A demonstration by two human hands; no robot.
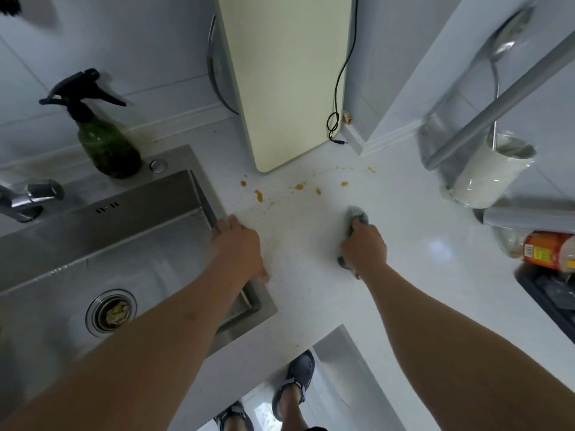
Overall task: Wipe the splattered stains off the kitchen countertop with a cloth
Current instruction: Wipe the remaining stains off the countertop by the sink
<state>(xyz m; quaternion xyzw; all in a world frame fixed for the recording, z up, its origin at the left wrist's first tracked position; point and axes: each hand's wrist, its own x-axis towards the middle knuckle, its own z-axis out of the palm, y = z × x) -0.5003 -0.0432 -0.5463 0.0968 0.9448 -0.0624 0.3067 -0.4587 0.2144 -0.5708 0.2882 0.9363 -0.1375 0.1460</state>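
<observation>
Right hand (pixel 364 244) gripping mostly hidden cloth (pixel 357 214), left hand (pixel 239 244) flat on sink (pixel 174 194) rim, stains (pixel 259 195) beyond

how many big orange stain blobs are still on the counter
6 stains in view: two near the sink, two mid-counter, two further right, ahead of the cloth. Fine specks surround them.

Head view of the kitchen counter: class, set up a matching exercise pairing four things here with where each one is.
Things:
1. cloth
2. spray bottle
3. left hand
4. stains

Places:
A. on the sink's right rim
B. behind the sink, near the wall
C. on the countertop in front of the cutting board
D. in the right hand

Pairs: 1-D, 2-B, 3-A, 4-C
</observation>
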